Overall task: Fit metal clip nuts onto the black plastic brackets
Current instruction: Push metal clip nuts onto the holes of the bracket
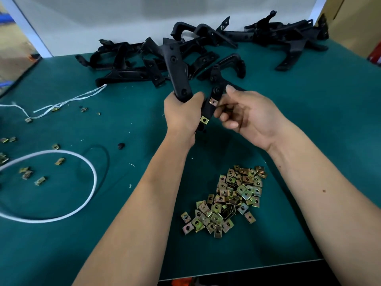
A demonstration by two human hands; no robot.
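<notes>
My left hand (pixel 182 118) grips a black plastic bracket (pixel 178 75) that stands up above the green table. One arm of the bracket (pixel 216 89) carries two brass-coloured clip nuts: the upper clip nut (pixel 213 101) and the lower clip nut (pixel 204 120). My right hand (pixel 247 118) is at that arm, its curled fingers touching the bracket beside the upper nut. A heap of loose clip nuts (pixel 228 199) lies on the table between my forearms.
A pile of black brackets (pixel 144 60) lies across the back of the table, with more brackets (pixel 288 36) at the back right. A white cord loop (pixel 61 182), white string (pixel 68 102) and several stray nuts (pixel 26 172) lie at the left. The table's front edge (pixel 247 267) is near.
</notes>
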